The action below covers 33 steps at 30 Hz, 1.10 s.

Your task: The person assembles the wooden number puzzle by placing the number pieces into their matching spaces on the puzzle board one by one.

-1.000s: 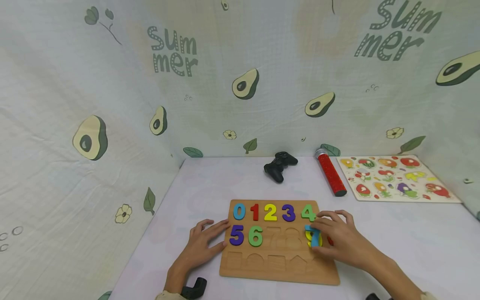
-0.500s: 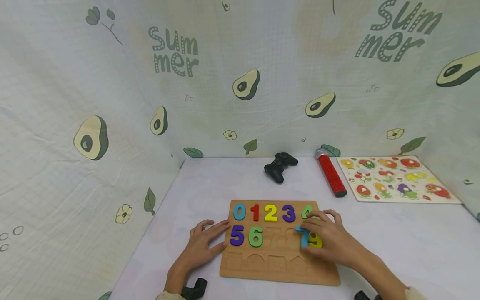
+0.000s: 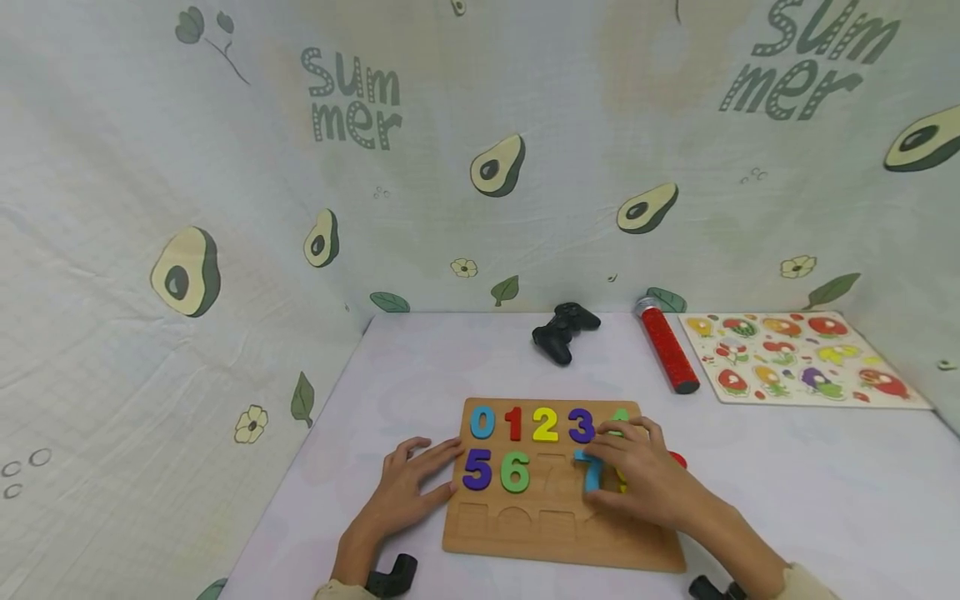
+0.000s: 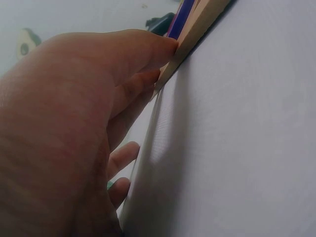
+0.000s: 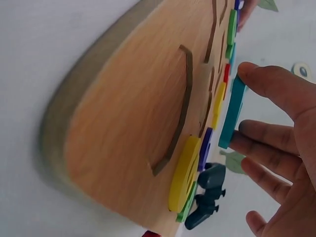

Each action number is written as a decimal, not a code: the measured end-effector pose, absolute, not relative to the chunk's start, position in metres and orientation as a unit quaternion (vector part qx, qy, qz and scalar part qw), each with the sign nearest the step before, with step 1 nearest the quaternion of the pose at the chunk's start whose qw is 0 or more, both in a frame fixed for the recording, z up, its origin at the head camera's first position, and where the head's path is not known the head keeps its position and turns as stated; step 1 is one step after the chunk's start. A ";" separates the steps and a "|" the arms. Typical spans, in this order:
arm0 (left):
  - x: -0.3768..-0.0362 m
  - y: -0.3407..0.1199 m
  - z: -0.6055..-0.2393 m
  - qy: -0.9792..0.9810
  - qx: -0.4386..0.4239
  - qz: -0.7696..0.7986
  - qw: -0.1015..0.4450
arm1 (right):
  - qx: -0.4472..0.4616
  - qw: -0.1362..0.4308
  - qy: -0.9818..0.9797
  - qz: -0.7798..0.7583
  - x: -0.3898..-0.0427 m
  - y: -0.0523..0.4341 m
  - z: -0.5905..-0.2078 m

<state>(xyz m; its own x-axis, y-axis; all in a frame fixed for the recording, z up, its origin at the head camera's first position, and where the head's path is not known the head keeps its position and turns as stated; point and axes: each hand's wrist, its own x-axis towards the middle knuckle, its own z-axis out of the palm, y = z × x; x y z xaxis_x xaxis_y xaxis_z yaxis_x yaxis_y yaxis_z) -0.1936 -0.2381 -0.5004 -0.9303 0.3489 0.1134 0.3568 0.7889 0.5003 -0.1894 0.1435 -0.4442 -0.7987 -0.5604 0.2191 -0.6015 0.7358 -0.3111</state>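
In the head view, my right hand (image 3: 647, 473) pinches a blue number 7 (image 3: 592, 477) between thumb and fingers. The right wrist view shows this blue 7 (image 5: 233, 116) raised above the wooden number board (image 5: 113, 133). My left hand (image 3: 411, 487) rests against the left edge of the board (image 3: 510, 537), thumb and fingertips touching it. Numbers 0 to 6 sit in their recesses, with the green 4 (image 3: 619, 417) partly behind my right hand. A yellow number 9 (image 5: 183, 175) lies on the board's right side, mostly hidden by the hand in the head view.
A red piece (image 3: 678, 459) shows beyond my right hand. Behind the board lie a black game controller (image 3: 562, 333), a red glittery tube (image 3: 667, 350) and a fruit puzzle board (image 3: 806, 358). Printed cloth hangs at the back and left.
My right hand has moved left over the board with the blue 7, away from above the yellow 9. My left hand has stayed at the board's edge.
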 end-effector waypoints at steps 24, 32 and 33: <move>-0.195 -0.238 -0.503 -0.945 -0.202 -0.255 0.028 | 0.325 0.051 -0.930 0.162 -0.202 0.112 -0.455; -0.195 -0.239 -0.502 -0.947 -0.198 -0.254 0.018 | 0.320 0.048 -0.933 0.159 -0.205 0.102 -0.457; -0.195 -0.239 -0.501 -0.946 -0.199 -0.256 0.020 | 0.322 0.050 -0.932 0.160 -0.205 0.101 -0.458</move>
<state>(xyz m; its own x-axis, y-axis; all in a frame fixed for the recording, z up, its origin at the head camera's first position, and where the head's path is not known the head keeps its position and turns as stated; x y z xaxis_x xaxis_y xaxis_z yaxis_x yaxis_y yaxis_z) -0.1953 -0.2388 -0.5012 -0.9203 0.3657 0.1391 0.3860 0.7901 0.4762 -0.2050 0.1013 -0.4576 -0.7879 -0.5838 0.1957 -0.6156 0.7414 -0.2670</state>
